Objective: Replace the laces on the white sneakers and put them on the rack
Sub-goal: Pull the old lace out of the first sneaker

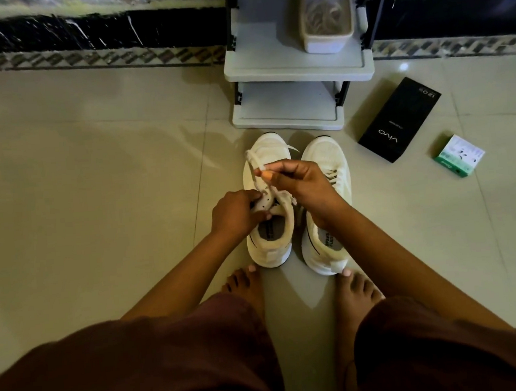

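Black box [399, 119] on floor — reads "vivo". Left sneaker [268, 200], beside right sneaker [325, 208]: left hand [236, 214] grips its tongue; right hand [298, 179], just above, pinches the lace [252, 165].

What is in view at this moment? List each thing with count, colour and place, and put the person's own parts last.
sneakers: two, white, side by side on the floor before the rack
lace: one, white, drawn up from the left-side sneaker
rack: one, grey, against the wall
container: one, pale, on a rack shelf, contents unclear
phone box: one, black, on the floor right of the rack
small box: one, green and white, further right
left hand: grips that sneaker's tongue area
right hand: pinches the lace
bare feet: two, behind the sneakers
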Motion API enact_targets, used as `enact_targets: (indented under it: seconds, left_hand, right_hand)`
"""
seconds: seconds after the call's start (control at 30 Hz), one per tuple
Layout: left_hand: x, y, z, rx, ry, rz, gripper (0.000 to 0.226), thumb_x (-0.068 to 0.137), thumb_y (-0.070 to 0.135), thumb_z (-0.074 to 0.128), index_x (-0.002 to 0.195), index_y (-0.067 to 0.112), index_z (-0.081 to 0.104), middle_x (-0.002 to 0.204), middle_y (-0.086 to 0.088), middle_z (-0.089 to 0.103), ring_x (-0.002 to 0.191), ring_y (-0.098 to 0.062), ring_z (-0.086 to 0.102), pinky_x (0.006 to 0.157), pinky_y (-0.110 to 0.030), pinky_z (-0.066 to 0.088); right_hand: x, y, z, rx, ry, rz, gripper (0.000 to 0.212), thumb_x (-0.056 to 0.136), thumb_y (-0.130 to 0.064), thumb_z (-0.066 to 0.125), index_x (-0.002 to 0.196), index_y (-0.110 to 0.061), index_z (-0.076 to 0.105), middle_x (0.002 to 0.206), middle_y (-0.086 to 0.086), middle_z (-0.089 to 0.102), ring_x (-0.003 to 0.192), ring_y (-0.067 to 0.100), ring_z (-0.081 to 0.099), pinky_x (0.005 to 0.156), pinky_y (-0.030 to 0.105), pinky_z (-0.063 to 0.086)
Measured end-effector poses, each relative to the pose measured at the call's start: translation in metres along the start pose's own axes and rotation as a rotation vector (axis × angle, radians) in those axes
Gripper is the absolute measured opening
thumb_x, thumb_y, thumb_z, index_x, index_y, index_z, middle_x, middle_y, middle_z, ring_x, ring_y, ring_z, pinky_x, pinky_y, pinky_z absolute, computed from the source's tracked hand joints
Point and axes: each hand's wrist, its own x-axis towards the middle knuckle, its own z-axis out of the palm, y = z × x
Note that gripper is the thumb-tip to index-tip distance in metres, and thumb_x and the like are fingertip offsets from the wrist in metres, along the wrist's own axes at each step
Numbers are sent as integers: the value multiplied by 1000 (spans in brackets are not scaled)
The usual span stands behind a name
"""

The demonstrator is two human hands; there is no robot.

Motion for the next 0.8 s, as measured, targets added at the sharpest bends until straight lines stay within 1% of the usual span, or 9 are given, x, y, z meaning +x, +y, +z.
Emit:
enact_targets:
  seconds: [0.1, 0.17, 0.3, 0.37, 0.47, 0.53, 0.67, 0.73, 0.8]
  left_hand:
    - [0, 0, 0, -10, 7, -14, 46, 79, 44, 70, 116, 18, 64, 109, -5, 68, 99, -23, 63, 80, -35, 51]
    - [-1, 0, 0, -29, 9, -4, 46, 78, 43, 71, 116, 18, 64, 110, -5, 68, 102, -23, 62, 84, -39, 51]
    - [-1, 0, 0, -27, 25, 22, 44, 79, 44, 70, 117, 23, 64, 113, -3, 67, 105, -22, 61, 85, -36, 50]
    - [-1, 0, 1, -18, 29, 19, 44, 80, 45, 68, 118, 24, 63, 113, -3, 67, 104, -22, 61, 84, -36, 50]
    - [0, 1, 3, 47, 38, 37, 43, 82, 46, 66, 117, 23, 63, 108, -5, 68, 98, -25, 62, 76, -32, 49]
    - [0, 1, 2, 94, 44, 46, 42, 82, 46, 65, 117, 23, 62, 106, -7, 67, 95, -26, 62, 69, -30, 44]
    - [2, -1, 4, 104, 52, 43, 52, 81, 48, 66, 127, 27, 56, 114, -4, 65, 103, -24, 59, 70, -27, 38]
    - [1, 1, 4, 108, 68, 52, 50, 81, 46, 66, 126, 25, 58, 115, -4, 65, 104, -25, 59, 70, -26, 36]
    - [2, 2, 5, 132, 63, 52, 43, 83, 44, 65, 119, 20, 61, 109, -8, 66, 98, -27, 61, 68, -28, 39]
  right_hand:
    - [8, 15, -9, -789, -67, 36, 48, 84, -18, 69, 129, -19, 54, 126, 6, 53, 112, 20, 52, 91, 29, 45]
    - [9, 26, -11, -1341, -118, 7, 50, 86, -28, 63, 134, -24, 51, 133, 6, 47, 119, 25, 46, 92, 34, 42]
    - [5, 33, -5, -1567, -5, -204, 29, 80, -26, 67, 108, -18, 69, 108, 8, 62, 95, 29, 59, 71, 32, 44]
    - [5, 30, -2, -1607, 71, -358, 15, 73, -19, 74, 87, -13, 74, 89, 10, 66, 79, 30, 61, 62, 30, 43]
    - [12, 27, -6, -1514, -11, -291, 20, 85, -23, 61, 100, -15, 71, 105, 6, 62, 100, 26, 54, 77, 32, 39]
    - [16, 20, -10, -1148, -51, -159, 18, 83, -20, 67, 99, -13, 73, 104, 3, 62, 102, 21, 54, 85, 28, 40]
    - [9, 8, -14, -427, 28, -44, 6, 83, -7, 69, 87, -9, 72, 82, -4, 60, 81, 9, 59, 75, 12, 43]
    - [3, 13, -12, -442, 82, -3, 9, 87, -10, 64, 91, -8, 73, 89, 1, 63, 89, 14, 61, 83, 21, 44]
    - [1, 23, -12, -784, 16, -21, 23, 87, -18, 64, 109, -12, 69, 113, 6, 61, 107, 21, 55, 90, 27, 42]
